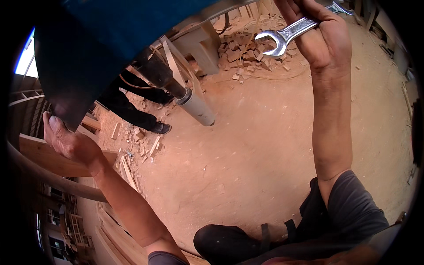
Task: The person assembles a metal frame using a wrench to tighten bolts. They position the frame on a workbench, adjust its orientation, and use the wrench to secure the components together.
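Nearest the camera, the person's dark trousers [229, 240] and grey sleeve [353, 207] fill the lower edge, both forearms reaching up and away from them. The left hand [66, 139] grips the lower corner of a big dark blue panel [101, 48] — its fingers are curled round the edge and clamped on it, steadying what looks like a machine cover, though the view is too close to be sure. The right hand [320, 37] is raised higher, fingers shut around the shank of a silver open-ended spanner [289, 35], whose jaw end points left and hangs free in the air, touching nothing.

Below and beyond lies a sawdust-covered floor [265, 132], with a grey cylinder [196, 108] on a dark shaft jutting from under the panel. Farther off, another person's dark legs and shoe [141, 112] stand by wood offcuts [245, 51].

The step in hand seems to be bringing the spanner to a fastening — the next move calls for finding the nut and seating the jaw squarely while the left hand holds the panel firm.
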`<action>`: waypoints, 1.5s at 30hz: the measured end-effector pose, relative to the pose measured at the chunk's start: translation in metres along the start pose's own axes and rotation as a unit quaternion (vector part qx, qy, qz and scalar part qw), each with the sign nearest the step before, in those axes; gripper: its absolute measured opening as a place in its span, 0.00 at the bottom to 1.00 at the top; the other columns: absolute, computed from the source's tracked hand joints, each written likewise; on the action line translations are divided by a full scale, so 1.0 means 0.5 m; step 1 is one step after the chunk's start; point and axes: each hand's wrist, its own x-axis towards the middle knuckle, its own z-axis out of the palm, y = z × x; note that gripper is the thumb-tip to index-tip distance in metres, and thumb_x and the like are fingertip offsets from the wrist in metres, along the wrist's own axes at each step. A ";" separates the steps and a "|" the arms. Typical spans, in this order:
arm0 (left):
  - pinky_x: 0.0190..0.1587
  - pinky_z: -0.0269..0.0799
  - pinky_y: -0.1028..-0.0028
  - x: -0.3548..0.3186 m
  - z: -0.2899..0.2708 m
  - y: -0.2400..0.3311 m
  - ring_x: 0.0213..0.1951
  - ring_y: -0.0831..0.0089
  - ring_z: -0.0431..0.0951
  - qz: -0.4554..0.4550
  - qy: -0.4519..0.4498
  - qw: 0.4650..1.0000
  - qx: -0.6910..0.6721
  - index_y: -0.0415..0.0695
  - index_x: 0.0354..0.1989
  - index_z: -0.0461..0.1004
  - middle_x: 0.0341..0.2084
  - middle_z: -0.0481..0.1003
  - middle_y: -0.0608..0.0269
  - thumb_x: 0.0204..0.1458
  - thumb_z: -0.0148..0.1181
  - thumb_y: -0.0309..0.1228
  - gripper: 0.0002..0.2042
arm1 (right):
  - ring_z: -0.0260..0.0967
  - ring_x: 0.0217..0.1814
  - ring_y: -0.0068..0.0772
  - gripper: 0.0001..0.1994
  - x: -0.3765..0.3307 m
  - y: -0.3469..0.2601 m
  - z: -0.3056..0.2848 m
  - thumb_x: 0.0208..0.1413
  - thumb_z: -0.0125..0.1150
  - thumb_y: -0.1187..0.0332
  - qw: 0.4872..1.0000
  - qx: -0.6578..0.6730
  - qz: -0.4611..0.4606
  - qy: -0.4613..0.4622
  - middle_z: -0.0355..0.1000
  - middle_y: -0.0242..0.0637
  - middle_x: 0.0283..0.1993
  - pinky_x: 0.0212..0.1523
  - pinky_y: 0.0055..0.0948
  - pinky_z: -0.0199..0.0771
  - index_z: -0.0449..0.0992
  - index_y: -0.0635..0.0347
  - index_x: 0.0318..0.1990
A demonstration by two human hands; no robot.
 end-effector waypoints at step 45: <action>0.46 0.75 0.73 0.127 -0.003 -0.040 0.44 0.71 0.78 -0.087 -0.207 0.943 -0.247 0.33 0.55 0.75 0.45 0.79 0.56 0.73 0.34 0.43 0.27 | 0.73 0.62 0.53 0.24 0.002 -0.016 0.012 0.69 0.35 0.73 0.983 -0.029 -0.039 -0.177 0.67 0.66 0.60 0.57 0.36 0.86 0.51 0.84 0.67</action>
